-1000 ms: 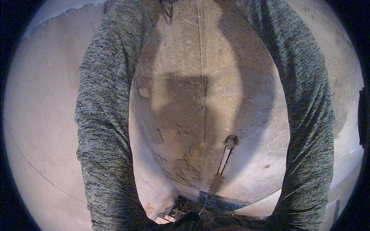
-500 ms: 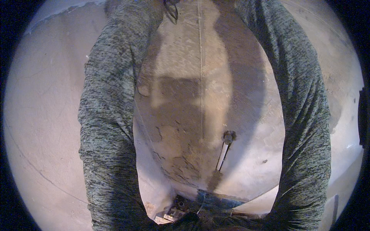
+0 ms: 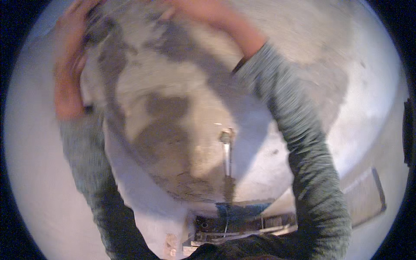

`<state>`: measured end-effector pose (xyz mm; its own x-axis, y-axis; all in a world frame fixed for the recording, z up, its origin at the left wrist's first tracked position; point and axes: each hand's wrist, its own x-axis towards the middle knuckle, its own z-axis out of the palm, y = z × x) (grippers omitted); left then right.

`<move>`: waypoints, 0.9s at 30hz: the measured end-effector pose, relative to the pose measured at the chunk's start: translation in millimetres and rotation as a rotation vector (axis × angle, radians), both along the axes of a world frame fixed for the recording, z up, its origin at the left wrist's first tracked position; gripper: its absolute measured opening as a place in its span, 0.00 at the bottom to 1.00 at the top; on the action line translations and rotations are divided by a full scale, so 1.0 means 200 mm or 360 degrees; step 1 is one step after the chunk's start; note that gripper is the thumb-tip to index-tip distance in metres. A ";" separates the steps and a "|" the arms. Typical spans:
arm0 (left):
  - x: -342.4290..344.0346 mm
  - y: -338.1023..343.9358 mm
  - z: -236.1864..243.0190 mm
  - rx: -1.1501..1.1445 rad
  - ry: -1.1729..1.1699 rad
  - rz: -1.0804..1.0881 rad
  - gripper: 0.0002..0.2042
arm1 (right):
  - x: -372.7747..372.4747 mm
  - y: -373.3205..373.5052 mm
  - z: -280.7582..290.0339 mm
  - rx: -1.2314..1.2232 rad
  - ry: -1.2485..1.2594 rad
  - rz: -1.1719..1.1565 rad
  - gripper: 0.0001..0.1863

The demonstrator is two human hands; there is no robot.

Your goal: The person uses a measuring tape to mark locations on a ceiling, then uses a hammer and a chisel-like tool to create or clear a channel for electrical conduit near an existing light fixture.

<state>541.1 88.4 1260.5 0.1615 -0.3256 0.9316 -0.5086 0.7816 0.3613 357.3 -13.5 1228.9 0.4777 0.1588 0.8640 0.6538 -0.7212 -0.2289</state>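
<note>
Both hands are raised over a rough, patchy plastered surface (image 3: pixel 199 160), motion-blurred at the top of the head view. My left hand (image 3: pixel 71 47), at upper left, has curled fingers beside a dark, indistinct shape (image 3: pixel 95 15); whether it grips that shape cannot be made out. My right hand (image 3: pixel 195 11) reaches in along the top edge, close to the plaster, its fingers smeared. Grey-green mottled sleeves cover both forearms, with bare wrists showing. Shadows of my arms and head fall on the plaster between them.
A metal fitting (image 3: pixel 225 137) with a narrow white strip (image 3: pixel 227 158) is fixed on the plaster below centre. At the bottom are a blue board (image 3: pixel 242 209) and a dark recess (image 3: pixel 203 227) with debris. A framed pale panel (image 3: pixel 364 197) lies at right; smooth pale plaster (image 3: pixel 34 143) curves along the left.
My hands and bare wrists, previously mostly beyond the top edge, have come into view. Both arms sit farther left and lower. The view has shifted and blurred, and the fitting appears higher and more leftward.
</note>
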 end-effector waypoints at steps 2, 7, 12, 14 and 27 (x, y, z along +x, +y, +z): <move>-0.14 0.01 -0.38 -0.0117 0.0112 -0.0181 0.14 | -0.13 0.14 -0.40 -0.0047 -0.0143 -0.0911 0.27; -0.42 -0.18 -1.30 0.0524 0.0324 -0.0110 0.18 | -0.31 0.46 -1.21 0.0518 0.0038 -0.1114 0.40; -0.92 -0.09 -2.05 0.0912 0.0362 -0.0624 0.18 | -0.68 0.52 -1.90 0.0970 0.0058 -0.1412 0.39; -1.15 0.05 -2.15 0.1306 0.0773 -0.1079 0.17 | -0.84 0.62 -2.05 0.1426 0.0253 -0.1386 0.38; -1.84 0.07 -2.70 0.2179 -0.0444 -0.1746 0.19 | -1.78 1.15 -2.60 0.1801 0.0622 -0.2005 0.29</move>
